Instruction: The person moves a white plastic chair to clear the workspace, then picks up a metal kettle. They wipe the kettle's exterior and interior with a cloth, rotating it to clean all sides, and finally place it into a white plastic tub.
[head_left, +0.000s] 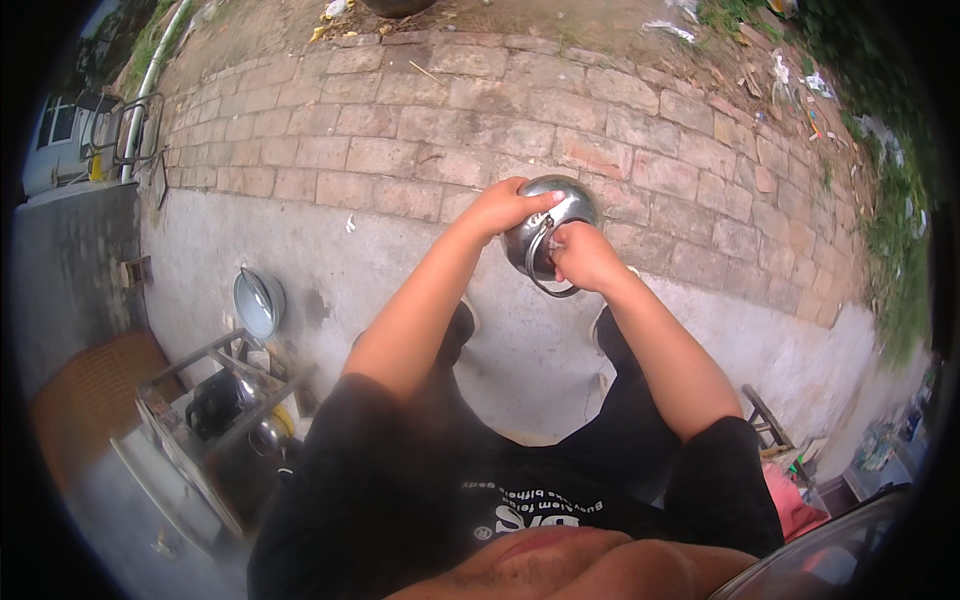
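Observation:
A rounded shiny metal kettle (571, 196) with a looped handle is held in front of me over the edge between concrete and brick paving. My left hand (511, 206) grips its upper left side, with the thumb lying across the metal. My right hand (586, 255) is at the kettle's opening, its fingers partly inside and closed around something pale and small that I cannot make out. The kettle's handle (534, 262) hangs towards me, beside the right hand. The kettle is tilted, with its opening facing me.
A metal basin (259, 302) stands on the concrete at left. Nearer is a frame table (199, 352) carrying a black item and metal pans. Brick paving (465, 112) spreads ahead, with litter and grass beyond. A small wooden stool (769, 420) and a pink item (791, 504) are at right.

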